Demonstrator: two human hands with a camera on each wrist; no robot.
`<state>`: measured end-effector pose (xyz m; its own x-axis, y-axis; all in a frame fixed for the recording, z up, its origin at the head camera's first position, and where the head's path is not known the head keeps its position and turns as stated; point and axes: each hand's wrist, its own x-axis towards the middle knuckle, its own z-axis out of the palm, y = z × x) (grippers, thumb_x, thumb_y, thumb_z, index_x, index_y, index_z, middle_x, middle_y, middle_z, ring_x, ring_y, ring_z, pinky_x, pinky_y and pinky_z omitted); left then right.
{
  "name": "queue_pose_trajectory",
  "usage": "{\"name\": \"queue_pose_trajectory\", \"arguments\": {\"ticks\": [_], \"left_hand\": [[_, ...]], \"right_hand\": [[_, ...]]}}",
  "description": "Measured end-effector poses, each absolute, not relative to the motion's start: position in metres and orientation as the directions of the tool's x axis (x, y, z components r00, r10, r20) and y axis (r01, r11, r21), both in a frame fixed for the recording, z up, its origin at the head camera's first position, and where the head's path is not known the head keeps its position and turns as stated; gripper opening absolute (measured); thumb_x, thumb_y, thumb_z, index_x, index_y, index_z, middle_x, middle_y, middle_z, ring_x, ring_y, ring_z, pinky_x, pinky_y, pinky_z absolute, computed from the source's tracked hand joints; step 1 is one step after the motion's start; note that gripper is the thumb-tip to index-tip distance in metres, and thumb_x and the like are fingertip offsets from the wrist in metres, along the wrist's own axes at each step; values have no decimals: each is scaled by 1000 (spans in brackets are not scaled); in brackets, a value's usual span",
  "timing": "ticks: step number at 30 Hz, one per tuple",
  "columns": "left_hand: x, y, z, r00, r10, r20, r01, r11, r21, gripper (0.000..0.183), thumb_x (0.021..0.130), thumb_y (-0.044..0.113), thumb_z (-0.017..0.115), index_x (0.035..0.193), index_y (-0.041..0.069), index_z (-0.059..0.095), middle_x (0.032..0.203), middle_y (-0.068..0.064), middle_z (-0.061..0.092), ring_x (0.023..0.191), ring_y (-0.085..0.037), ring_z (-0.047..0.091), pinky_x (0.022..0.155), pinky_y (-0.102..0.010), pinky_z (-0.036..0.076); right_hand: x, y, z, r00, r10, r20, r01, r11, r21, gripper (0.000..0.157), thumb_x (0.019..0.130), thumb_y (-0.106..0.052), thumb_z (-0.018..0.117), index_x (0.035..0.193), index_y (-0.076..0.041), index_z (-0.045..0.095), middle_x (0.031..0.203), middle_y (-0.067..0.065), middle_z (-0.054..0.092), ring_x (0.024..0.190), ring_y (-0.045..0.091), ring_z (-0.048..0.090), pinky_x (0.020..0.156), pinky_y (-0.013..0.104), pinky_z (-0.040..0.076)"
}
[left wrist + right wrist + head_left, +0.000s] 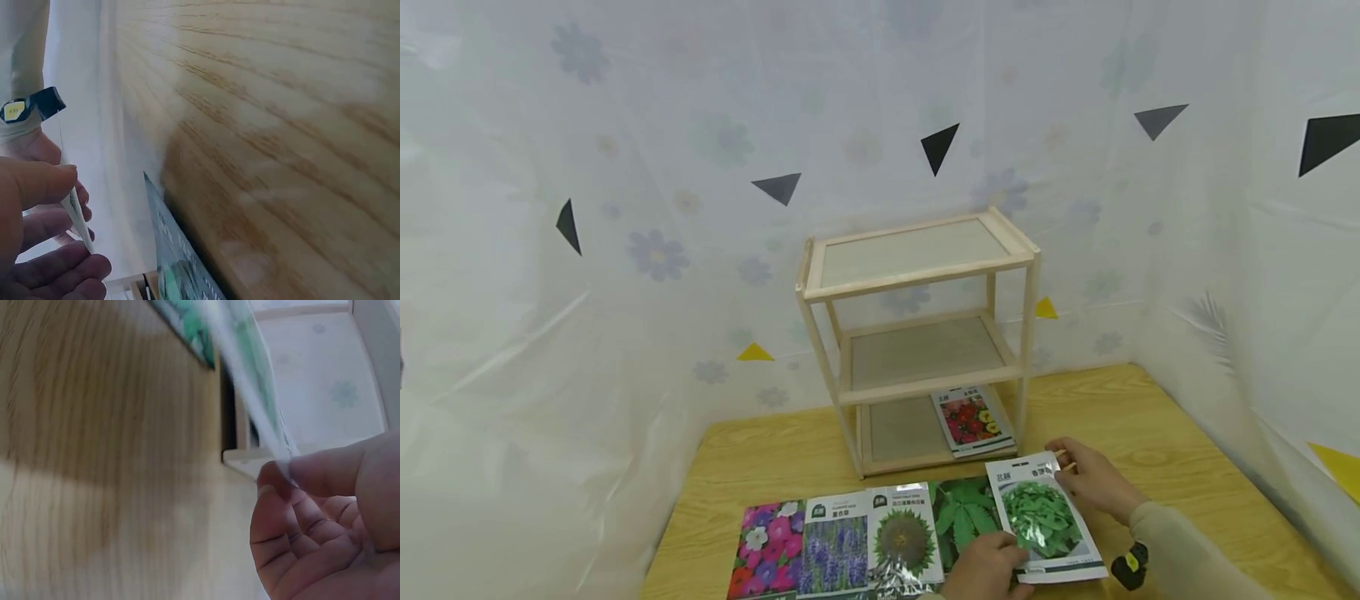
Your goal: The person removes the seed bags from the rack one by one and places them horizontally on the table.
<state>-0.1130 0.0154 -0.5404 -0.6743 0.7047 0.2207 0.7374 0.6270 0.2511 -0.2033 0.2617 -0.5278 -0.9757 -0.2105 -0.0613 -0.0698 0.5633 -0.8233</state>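
Note:
A seed packet with green leaves (1041,517) is held tilted above the table by both hands. My left hand (988,568) pinches its lower left corner; in the left wrist view the packet's thin edge (78,219) lies between thumb and fingers. Along the right edge, near the top, my right hand (1093,479) pinches it between thumb and fingertips, and the right wrist view shows the packet edge-on (247,381). Just left of it on the table lies another leafy packet (962,512), partly hidden by the held one and my left hand.
Further left in the row lie packets with a round green flower head (904,537), purple flower spikes (835,554) and pink blooms (767,546). Behind stands a three-tier wooden shelf (917,387); a red-flower packet (973,421) rests on its bottom tier, at the right.

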Motion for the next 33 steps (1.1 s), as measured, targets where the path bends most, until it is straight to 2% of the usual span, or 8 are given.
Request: {"name": "queue_pose_trajectory", "arguments": {"ticks": [3, 6, 10, 15, 20, 24, 29, 33], "left_hand": [[-112, 19, -542, -683, 710, 174, 727, 638, 254, 23, 85, 39, 64, 104, 27, 67, 100, 16, 56, 90, 4, 50, 70, -10, 41], [-113, 22, -544, -664, 736, 133, 741, 623, 253, 24, 87, 38, 60, 106, 26, 66, 99, 17, 57, 89, 5, 50, 70, -9, 40], [-114, 27, -547, -659, 749, 66, 735, 622, 270, 23, 89, 38, 58, 105, 24, 67, 92, 18, 57, 83, 7, 49, 67, -8, 39], [-119, 35, -549, -631, 774, 45, 762, 608, 224, 17, 89, 38, 57, 96, 26, 68, 81, 19, 54, 72, 7, 45, 60, -7, 36], [-127, 45, -555, -614, 789, -2, 772, 602, 203, 10, 88, 35, 61, 87, 28, 67, 74, 18, 51, 64, 7, 42, 56, -9, 34], [-132, 53, -558, -602, 798, -31, 788, 599, 143, 12, 87, 36, 61, 81, 29, 68, 68, 19, 51, 60, 6, 42, 58, -10, 35], [-133, 59, -557, -584, 811, -24, 811, 584, -6, 18, 86, 41, 61, 73, 30, 67, 63, 18, 51, 55, 5, 42, 64, -10, 37], [-131, 59, -557, -607, 792, -68, 794, 608, -14, 19, 86, 44, 60, 74, 31, 67, 65, 19, 53, 58, 5, 44, 65, -10, 37]], "right_hand": [[-205, 267, -535, -974, -213, -75, -71, 605, -793, 39, 88, -5, 56, 126, -4, 46, 105, 10, 55, 91, 21, 54, 64, 32, 47], [-207, 274, -542, -971, -220, -96, -60, 609, -791, 40, 87, -10, 60, 124, -4, 47, 106, 9, 55, 91, 21, 54, 65, 33, 47], [-207, 281, -548, -963, -228, -145, -22, 600, -799, 48, 85, -18, 66, 126, 0, 47, 106, 9, 55, 90, 21, 54, 66, 33, 47], [-209, 284, -553, -951, -240, -196, 12, 603, -798, 60, 83, -25, 68, 130, 3, 43, 111, 12, 55, 93, 22, 55, 67, 35, 48], [-210, 282, -557, -952, -229, -203, 14, 631, -776, 61, 83, -26, 68, 130, 4, 43, 117, 14, 53, 101, 29, 53, 74, 40, 48], [-213, 279, -559, -951, -228, -209, 10, 655, -755, 61, 84, -27, 66, 130, 6, 43, 121, 19, 52, 106, 35, 52, 79, 44, 47], [-218, 275, -561, -955, -227, -192, -17, 686, -728, 61, 84, -26, 67, 128, 9, 44, 121, 25, 50, 108, 40, 49, 79, 46, 47], [-218, 273, -562, -953, -207, -221, 28, 667, -744, 61, 84, -25, 67, 129, 8, 43, 123, 24, 49, 109, 39, 49, 80, 44, 47]]}}
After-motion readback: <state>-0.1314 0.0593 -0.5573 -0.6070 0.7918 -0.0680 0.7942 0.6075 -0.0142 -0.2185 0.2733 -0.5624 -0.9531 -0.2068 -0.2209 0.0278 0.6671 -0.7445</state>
